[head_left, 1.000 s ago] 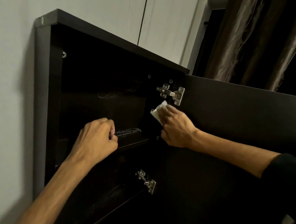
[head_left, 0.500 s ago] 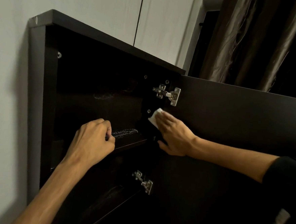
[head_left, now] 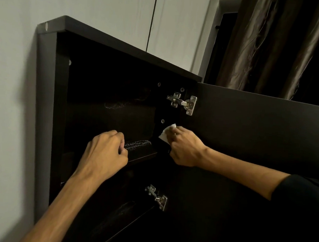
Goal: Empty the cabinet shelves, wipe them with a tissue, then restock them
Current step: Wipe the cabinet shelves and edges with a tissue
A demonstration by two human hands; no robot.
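Right hand (head_left: 185,148): fingers curled round a white tissue (head_left: 167,133), pressing it to the cabinet's inner side panel just under the upper hinge (head_left: 182,103)
Left hand (head_left: 105,153): clenched in a loose fist in front of the middle shelf (head_left: 143,155); whether it holds anything I cannot tell
Cabinet (head_left: 44,112): dark, open in front of both hands, shelves look bare; so the wiping step seems under way
Snag risk: the tissue sits close below the upper hinge, and an upward stroke could catch and tear it on the metal arm or screws
Knuckle risk: the open door (head_left: 258,131) stands right beside the right hand; if it swings inward it would pinch the wrist against the panel
Missed dirt: the interior is very dark, so smears near the back, beyond the left hand, could go unseen
Edges: shelf front edge runs just beyond the left knuckles; lower hinge (head_left: 157,197) sits below and between the hands
Open room: wide dark space above the shelf, ahead of the left hand; tight corner at the right hand, hemmed by panel and door
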